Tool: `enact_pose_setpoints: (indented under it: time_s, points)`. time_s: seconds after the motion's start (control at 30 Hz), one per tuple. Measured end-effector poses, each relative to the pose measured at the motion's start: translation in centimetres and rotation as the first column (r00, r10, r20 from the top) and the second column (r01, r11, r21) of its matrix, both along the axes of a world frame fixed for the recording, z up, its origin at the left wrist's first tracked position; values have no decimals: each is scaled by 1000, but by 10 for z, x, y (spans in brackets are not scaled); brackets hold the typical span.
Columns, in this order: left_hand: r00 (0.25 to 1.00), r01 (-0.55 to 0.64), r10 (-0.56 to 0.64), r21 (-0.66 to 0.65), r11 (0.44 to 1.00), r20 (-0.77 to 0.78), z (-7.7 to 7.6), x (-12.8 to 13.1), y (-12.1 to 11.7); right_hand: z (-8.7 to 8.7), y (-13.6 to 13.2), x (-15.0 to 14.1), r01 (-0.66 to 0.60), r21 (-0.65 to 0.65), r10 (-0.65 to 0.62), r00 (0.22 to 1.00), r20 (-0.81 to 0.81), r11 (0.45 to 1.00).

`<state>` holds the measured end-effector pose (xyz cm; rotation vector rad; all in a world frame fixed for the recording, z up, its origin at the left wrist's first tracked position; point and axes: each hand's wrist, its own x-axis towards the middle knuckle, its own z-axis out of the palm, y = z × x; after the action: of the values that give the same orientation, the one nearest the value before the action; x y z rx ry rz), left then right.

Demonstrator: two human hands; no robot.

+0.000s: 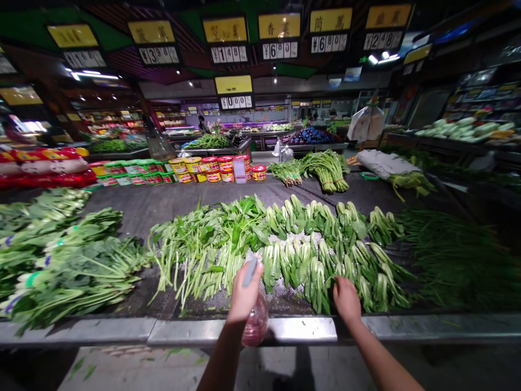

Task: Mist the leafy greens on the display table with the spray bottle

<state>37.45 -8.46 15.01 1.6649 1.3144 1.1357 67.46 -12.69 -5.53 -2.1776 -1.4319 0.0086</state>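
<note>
In the head view, my left hand (pixel 246 288) is closed around a flat grey object (pixel 251 271), too small to name surely. A clear plastic bag (pixel 256 323) with reddish contents hangs below that hand, over the metal edge. My right hand (pixel 347 300) is at the front of the bok choy (pixel 318 282), its fingers curled in against the leaves of a front bunch; its fingertips are partly hidden. The bok choy lies in two rough rows on a dark mesh mat. Left of it, loose water spinach (pixel 211 244) is spread with its stems toward me.
Banded leafy greens (pixel 93 255) lie at the left, and dark thin greens (pixel 456 255) at the right. Stacked tins (pixel 215 168) and tied long-stemmed bundles (pixel 325 169) stand behind. A metal rail (pixel 191 332) edges the front. Price signs (pixel 226 41) hang overhead.
</note>
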Motion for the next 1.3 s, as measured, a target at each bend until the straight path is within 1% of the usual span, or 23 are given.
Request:
enact_pose_setpoints:
  time_s: [0.1,0.2,0.37,0.5,0.67,0.77,0.93,1.07,1.23,1.3]
  points:
    - [999,-13,13,-3,1000,-32,-5,-4,0,0,0,0,-1,-6,1,1000,12,1000]
    - [1000,-15,15,-9,1000,-19,-6,-7,-1,-2,-1,0,1,-16,-1,1000,22,1000]
    - [999,54,-54,-11,999,10,-1,-11,-4,-4,-1,0,-8,-22,9,999,43,1000]
    - [997,77,-76,-6,997,25,0,-16,-6,-4,-1,1,-12,-35,14,999,43,999]
    - [998,70,-70,-2,998,8,-7,-24,-6,-4,-1,1,-12,-52,14,999,44,999]
    - [998,60,-61,-39,997,-11,-13,-30,-7,-5,-1,2,-18,-50,21,999,50,999]
    - [999,37,-34,-92,995,25,-19,-36,-13,-4,-2,2,-24,-58,27,998,61,998]
    - [998,52,-47,-104,993,49,-17,-40,-18,-2,-4,2,-29,-80,35,997,68,996]
    - [998,64,-63,-37,997,16,-12,-48,-24,-1,-5,0,-26,-102,34,997,74,994]
    - [997,75,-73,-37,997,36,-12,-52,-26,0,-5,-1,-21,-107,30,997,77,994]
